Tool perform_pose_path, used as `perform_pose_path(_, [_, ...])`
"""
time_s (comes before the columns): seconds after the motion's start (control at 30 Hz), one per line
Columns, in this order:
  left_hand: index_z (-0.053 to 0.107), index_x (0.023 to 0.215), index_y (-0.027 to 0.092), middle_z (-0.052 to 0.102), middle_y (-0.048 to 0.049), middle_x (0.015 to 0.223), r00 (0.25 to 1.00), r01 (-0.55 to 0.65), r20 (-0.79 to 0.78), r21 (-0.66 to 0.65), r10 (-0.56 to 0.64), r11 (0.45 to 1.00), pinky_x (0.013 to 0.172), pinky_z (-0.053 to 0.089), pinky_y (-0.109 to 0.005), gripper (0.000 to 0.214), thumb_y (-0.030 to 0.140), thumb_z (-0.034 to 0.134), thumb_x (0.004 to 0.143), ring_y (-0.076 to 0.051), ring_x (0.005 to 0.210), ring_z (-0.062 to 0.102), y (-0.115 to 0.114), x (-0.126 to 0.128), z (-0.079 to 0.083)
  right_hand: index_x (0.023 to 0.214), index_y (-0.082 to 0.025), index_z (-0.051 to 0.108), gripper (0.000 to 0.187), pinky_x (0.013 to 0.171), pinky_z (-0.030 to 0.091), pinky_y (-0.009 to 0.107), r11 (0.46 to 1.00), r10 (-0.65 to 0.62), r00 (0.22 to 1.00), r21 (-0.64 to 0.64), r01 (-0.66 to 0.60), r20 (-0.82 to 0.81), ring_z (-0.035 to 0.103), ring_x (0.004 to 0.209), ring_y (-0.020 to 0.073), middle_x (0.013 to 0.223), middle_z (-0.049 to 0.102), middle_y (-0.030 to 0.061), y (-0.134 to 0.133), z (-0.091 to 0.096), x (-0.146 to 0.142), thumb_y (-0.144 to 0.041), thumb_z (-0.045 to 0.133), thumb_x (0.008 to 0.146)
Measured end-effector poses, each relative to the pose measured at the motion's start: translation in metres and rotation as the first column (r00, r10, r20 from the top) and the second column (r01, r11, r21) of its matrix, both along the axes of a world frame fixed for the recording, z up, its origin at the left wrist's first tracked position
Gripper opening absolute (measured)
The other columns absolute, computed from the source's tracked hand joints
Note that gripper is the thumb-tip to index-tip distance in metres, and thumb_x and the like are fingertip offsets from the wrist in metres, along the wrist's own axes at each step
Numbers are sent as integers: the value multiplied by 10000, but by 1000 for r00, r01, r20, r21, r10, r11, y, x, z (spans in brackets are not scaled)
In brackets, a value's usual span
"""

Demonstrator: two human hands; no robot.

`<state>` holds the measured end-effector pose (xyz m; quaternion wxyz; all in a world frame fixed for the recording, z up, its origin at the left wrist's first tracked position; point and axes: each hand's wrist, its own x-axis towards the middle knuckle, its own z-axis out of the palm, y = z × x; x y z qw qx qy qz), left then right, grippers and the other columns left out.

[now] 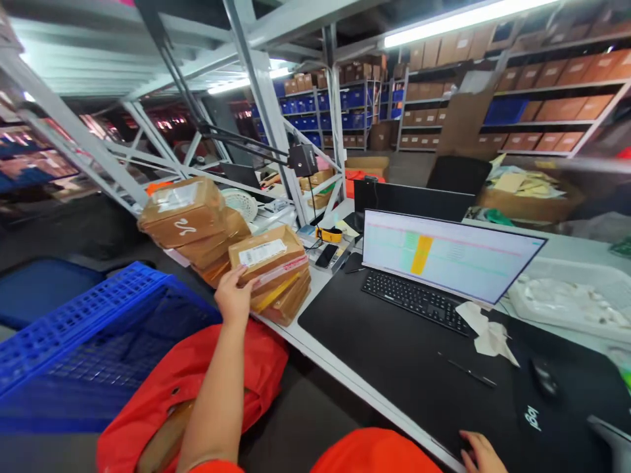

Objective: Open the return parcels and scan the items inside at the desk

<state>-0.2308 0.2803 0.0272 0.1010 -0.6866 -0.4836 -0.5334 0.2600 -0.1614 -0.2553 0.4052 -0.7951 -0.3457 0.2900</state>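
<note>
My left hand reaches forward and grips the near left corner of a cardboard box with a white barcode label. That box tops a small stack at the desk's left edge; more taped brown boxes lie beneath it. My fingertips are on the label side, and part of the grip is hidden. At the bottom edge, my right hand rests on the black desk mat, partly out of frame. Its fingers are apart and it holds nothing. A pen and a mouse lie beyond it.
Left stand a blue plastic crate, a red bag and another box stack. A monitor, keyboard, crumpled tissue, phone and white tray occupy the desk. A metal post rises behind.
</note>
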Motion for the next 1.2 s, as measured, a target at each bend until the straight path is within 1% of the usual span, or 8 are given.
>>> perform_pose_path(0.4, [757,928,118,764,-50,923,999,6,41,29,-7,1000,892,601,-421,308,410,726,838,-215,913,719,-22,-4,10,848,-280,740,335,700,599,486,978,142,988,148,-149,57,684,700,295,937,702,101,60,24,-8,-480,597,620])
perform_pose_path(0.57, [781,944,183,776,-77,1011,991,131,26,-28,-130,991,949,601,-431,178,322,718,853,-223,943,733,-66,2,16,1047,-285,716,471,937,538,483,957,288,936,104,-271,-205,697,926,299,1160,690,105,131,80,-27,-582,665,685])
perform_pose_path(0.73, [763,1087,261,760,-37,1123,899,432,-11,-144,-438,890,1012,582,-404,229,217,704,871,-213,1050,720,-119,26,-5,1456,-337,407,853,1039,420,566,916,396,464,303,-264,-793,583,1238,325,1482,491,149,204,156,-90,-749,626,743])
perform_pose_path(0.9, [772,1069,293,761,-53,1113,696,709,193,-335,-692,620,1004,581,-399,209,251,696,879,-244,1139,685,-140,70,-70,1334,-196,532,826,1076,404,535,963,266,197,253,-89,-944,555,1265,354,1339,621,170,226,159,-118,-577,782,645])
perform_pose_path(0.97, [764,1070,273,726,-84,1196,730,683,396,-431,-557,589,1085,507,-457,241,376,716,857,-278,1232,626,-147,98,-105,1303,-172,533,776,1064,428,518,987,156,188,158,-3,-970,579,1235,351,1277,663,161,216,142,-115,-447,794,627])
perform_pose_path(1.07, [546,1377,238,493,-153,1493,727,610,684,-599,-66,519,1190,332,-511,743,592,747,755,-328,1459,355,-168,147,-158,1343,-198,466,812,1017,468,521,990,51,181,74,118,-982,603,1199,347,1304,650,144,195,110,-112,-441,768,628])
perform_pose_path(1.13, [332,1499,268,393,-176,1555,626,669,730,-683,273,293,1127,396,-532,955,659,735,725,-344,1471,326,-187,179,-184,1381,-229,410,871,990,481,522,992,37,183,59,114,-982,598,1207,341,1354,615,141,183,93,-115,-495,767,632])
perform_pose_path(1.2, [235,1510,324,450,-160,1514,526,781,749,-613,402,120,1020,494,-518,994,640,750,721,-340,1398,448,-203,202,-199,1424,-275,352,899,982,477,519,994,90,245,102,36,-965,584,1228,319,1407,572,129,176,82,-116,-537,755,665])
